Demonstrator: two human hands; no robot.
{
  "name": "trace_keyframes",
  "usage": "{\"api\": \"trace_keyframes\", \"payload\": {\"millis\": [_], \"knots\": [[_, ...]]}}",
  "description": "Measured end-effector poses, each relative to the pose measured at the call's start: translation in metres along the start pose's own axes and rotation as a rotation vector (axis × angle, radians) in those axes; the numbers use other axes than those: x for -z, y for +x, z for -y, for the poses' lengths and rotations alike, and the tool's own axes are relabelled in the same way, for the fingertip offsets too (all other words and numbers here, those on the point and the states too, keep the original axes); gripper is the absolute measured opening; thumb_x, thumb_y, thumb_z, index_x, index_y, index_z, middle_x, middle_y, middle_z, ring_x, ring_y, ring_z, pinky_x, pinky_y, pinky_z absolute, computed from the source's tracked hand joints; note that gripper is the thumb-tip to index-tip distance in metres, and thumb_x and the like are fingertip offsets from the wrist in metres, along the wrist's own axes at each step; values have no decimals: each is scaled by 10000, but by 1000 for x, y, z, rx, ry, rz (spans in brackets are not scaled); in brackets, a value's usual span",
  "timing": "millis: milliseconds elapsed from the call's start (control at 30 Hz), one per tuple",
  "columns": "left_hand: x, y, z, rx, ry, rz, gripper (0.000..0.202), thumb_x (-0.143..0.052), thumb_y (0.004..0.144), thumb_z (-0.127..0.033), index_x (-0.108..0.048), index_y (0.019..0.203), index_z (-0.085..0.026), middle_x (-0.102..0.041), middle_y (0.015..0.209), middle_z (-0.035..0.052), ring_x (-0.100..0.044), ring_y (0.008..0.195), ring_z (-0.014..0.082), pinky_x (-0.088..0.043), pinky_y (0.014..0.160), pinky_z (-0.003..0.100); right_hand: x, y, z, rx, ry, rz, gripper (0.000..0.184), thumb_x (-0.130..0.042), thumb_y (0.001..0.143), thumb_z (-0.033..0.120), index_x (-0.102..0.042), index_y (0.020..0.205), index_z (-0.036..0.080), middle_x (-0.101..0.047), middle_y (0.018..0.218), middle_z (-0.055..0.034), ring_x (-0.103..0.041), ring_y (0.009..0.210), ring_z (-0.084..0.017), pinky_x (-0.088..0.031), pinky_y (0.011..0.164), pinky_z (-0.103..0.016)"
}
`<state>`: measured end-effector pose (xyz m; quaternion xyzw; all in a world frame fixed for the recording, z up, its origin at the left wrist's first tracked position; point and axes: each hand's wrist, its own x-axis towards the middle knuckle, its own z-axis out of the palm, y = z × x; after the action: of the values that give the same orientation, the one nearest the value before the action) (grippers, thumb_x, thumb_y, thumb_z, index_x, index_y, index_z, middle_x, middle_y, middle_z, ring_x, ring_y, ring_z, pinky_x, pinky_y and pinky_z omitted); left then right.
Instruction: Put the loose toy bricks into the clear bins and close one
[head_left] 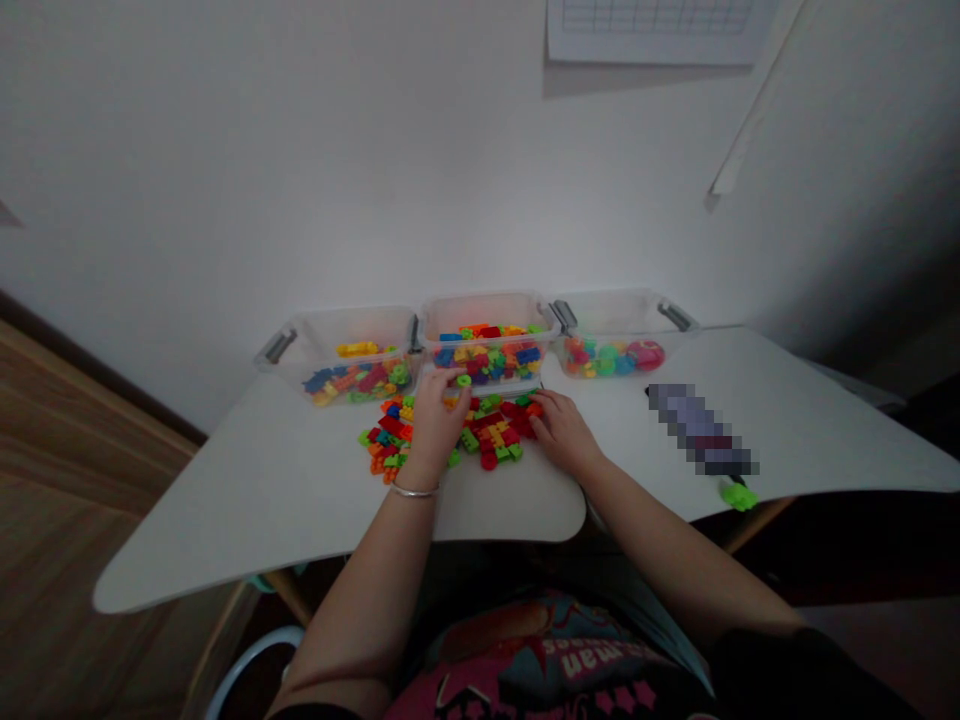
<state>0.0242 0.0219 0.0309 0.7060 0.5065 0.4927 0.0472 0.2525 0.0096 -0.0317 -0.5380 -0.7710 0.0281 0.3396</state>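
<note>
A heap of small coloured building bricks [491, 432] lies on the white table [300, 490] just before me. My left hand [435, 415], with a thin bracelet at the wrist, hovers over the heap's left part and pinches a small green brick [463, 380] between its fingertips. My right hand [559, 428] rests on the heap's right edge, fingers curled among the red bricks; what they grip, if anything, is hidden.
Three clear plastic bins stand in a row at the table's back against the wall: the left bin [285, 345], the middle bin [487, 305] and the right bin [675, 316], each with coloured pieces. A blurred dark object [701, 430] and a green piece [739, 495] lie at right.
</note>
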Motion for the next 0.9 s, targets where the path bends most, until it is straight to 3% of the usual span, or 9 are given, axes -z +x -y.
{"api": "trace_keyframes", "payload": {"millis": [100,200,333,400,500,633,900], "knots": [[23,16,3,142,-76,-157,236,-558,857,-275,-583,1076,-191,-654,1040,63,-628,936,174,-518,863,324,1,0,0,6,11,10,398,-452,909,307,-567,1247,132,-558,1300,-172,-484,1231,-289,-403,1070,-498],[51,39,5,180,-85,-316,252,-517,878,-269,-505,1110,-174,-642,1129,79,-633,1006,158,-512,862,287,1,-1,0,4,15,6,396,-459,900,304,-566,1248,150,-561,1294,-166,-487,1227,-290,-406,1065,-509],[83,71,13,216,32,-395,268,-539,859,-201,-445,1104,-146,-640,1171,87,-610,1094,155,-466,951,303,1,-1,0,5,15,-3,393,-460,899,307,-566,1246,155,-560,1293,-158,-484,1229,-288,-403,1066,-508],[92,82,22,242,100,-390,316,-553,850,-204,-447,1141,-143,-637,1176,97,-610,1101,167,-455,964,316,1,-1,0,7,18,-6,390,-466,896,303,-567,1244,161,-564,1287,-152,-487,1226,-286,-405,1065,-507],[97,89,38,354,274,-268,429,-561,852,-289,-471,1259,-188,-656,1167,102,-606,1123,248,-444,956,402,2,-1,0,3,24,-8,383,-468,897,300,-569,1243,171,-567,1285,-145,-490,1221,-283,-407,1065,-507],[96,87,53,509,541,-73,385,-544,837,-385,-628,1169,-211,-699,1088,129,-611,1096,343,-396,950,493,3,-1,1,-5,19,4,392,-463,904,298,-570,1244,138,-563,1291,-158,-484,1223,-283,-404,1074,-490],[92,88,59,541,633,-6,368,-522,820,-370,-669,1115,-208,-727,1008,127,-633,1029,318,-330,982,482,3,-1,1,-7,15,20,394,-456,905,303,-573,1243,138,-565,1289,-158,-488,1216,-283,-403,1074,-492]]}}
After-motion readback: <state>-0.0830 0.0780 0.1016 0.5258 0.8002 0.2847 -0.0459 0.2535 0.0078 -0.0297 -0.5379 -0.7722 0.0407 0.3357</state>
